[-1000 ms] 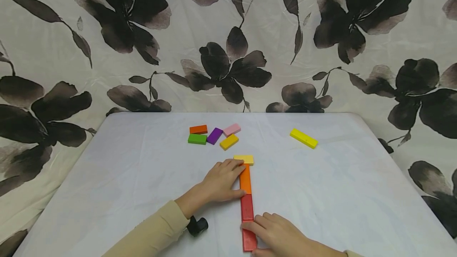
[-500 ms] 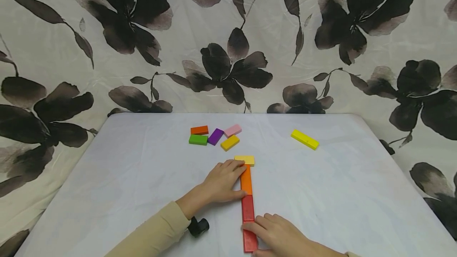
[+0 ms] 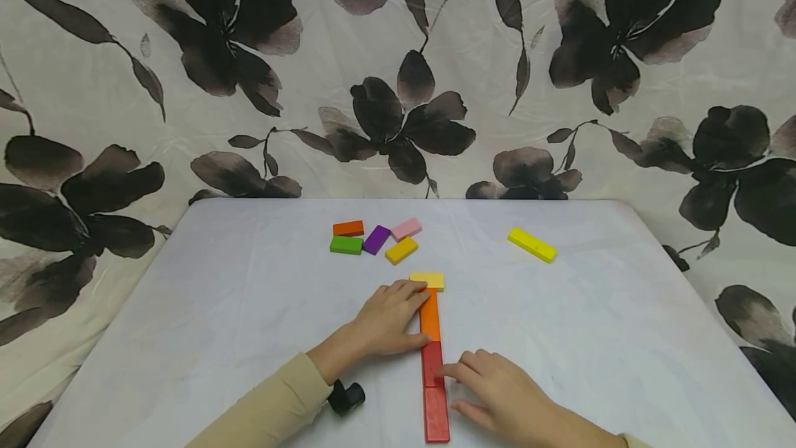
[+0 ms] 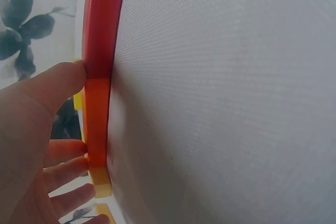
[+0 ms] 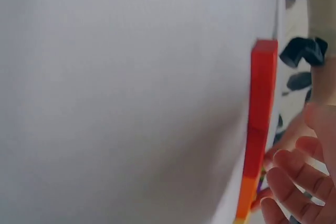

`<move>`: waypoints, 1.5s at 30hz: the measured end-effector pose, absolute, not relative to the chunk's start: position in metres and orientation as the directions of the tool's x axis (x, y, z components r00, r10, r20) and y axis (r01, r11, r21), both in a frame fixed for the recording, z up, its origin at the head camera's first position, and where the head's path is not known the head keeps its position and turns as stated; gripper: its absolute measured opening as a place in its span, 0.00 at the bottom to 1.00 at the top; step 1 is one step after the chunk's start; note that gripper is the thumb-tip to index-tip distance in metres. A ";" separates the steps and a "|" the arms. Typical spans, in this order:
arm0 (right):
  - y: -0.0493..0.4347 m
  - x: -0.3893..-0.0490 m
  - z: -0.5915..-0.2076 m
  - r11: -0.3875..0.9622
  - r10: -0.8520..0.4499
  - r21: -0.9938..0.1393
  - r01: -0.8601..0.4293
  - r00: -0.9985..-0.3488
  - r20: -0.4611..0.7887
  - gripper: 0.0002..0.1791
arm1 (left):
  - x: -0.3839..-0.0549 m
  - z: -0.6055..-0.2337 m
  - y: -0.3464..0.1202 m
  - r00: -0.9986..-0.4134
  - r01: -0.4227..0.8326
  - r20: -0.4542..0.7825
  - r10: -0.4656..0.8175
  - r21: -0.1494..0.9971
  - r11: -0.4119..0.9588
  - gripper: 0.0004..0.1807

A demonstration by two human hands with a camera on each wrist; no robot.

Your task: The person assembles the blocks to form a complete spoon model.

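In the head view, an orange block (image 3: 430,320), an upper red block (image 3: 430,358) and a lower red block (image 3: 437,417) lie end to end in a line. A pale yellow block (image 3: 434,278) lies crosswise at its far end. My left hand (image 3: 387,320) rests along the line's left side, fingertips on the far end of the orange block and thumb where orange meets red. My right hand (image 3: 500,393) is on the right side, its index fingertip over the upper red block, thumb apart from the lower one. The left wrist view shows the left fingers (image 4: 65,174) spread.
Toward the back lies a group of green (image 3: 346,245), dark orange (image 3: 348,228), purple (image 3: 376,240), pink (image 3: 407,229) and golden yellow (image 3: 401,250) blocks. A longer bright yellow block (image 3: 531,245) sits at the back right. A black device (image 3: 346,398) is at the left wrist.
My right hand has let go of the lower red block and moved forward beside the upper red one, its thumb coming away. The left hand and the blocks have kept their places.
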State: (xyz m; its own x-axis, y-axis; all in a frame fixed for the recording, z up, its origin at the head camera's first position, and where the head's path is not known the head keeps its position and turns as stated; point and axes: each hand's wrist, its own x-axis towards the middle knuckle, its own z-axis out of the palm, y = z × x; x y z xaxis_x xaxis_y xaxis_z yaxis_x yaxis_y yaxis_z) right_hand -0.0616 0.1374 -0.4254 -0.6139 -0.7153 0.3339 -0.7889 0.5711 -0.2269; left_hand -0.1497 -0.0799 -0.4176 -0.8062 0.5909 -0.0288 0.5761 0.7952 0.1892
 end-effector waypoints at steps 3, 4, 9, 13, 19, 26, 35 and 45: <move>0.142 -0.071 -0.420 0.575 -0.687 -0.225 -0.787 -0.614 0.390 0.22 | -0.150 -0.418 -0.080 -0.805 0.579 -0.025 0.593 0.185 0.794 0.38; 0.143 -0.074 -0.419 0.575 -0.679 -0.225 -0.787 -0.612 0.405 0.22 | -0.150 -0.418 -0.080 -0.804 0.580 -0.024 0.594 0.184 0.794 0.38; 0.150 -0.092 -0.410 0.582 -0.646 -0.251 -0.774 -0.627 0.435 0.24 | -0.150 -0.418 -0.080 -0.803 0.582 -0.024 0.596 0.182 0.792 0.38; 0.156 -0.107 -0.405 0.614 -0.601 -0.285 -0.736 -0.670 0.436 0.24 | -0.150 -0.418 -0.080 -0.803 0.581 -0.026 0.595 0.189 0.792 0.38; 0.169 -0.126 -0.404 0.662 -0.525 -0.338 -0.669 -0.736 0.427 0.23 | -0.150 -0.417 -0.080 -0.804 0.577 -0.035 0.594 0.193 0.793 0.38; 0.185 -0.148 -0.406 0.686 -0.433 -0.390 -0.614 -0.776 0.458 0.22 | -0.150 -0.417 -0.080 -0.799 0.583 -0.038 0.601 0.197 0.788 0.38; 0.216 -0.177 -0.405 0.759 -0.311 -0.435 -0.484 -0.857 0.412 0.22 | -0.150 -0.416 -0.081 -0.796 0.587 -0.038 0.604 0.191 0.786 0.38; 0.271 -0.238 -0.455 0.820 -0.196 -0.465 -0.335 -0.926 0.322 0.23 | -0.149 -0.415 -0.080 -0.798 0.586 -0.035 0.602 0.188 0.788 0.38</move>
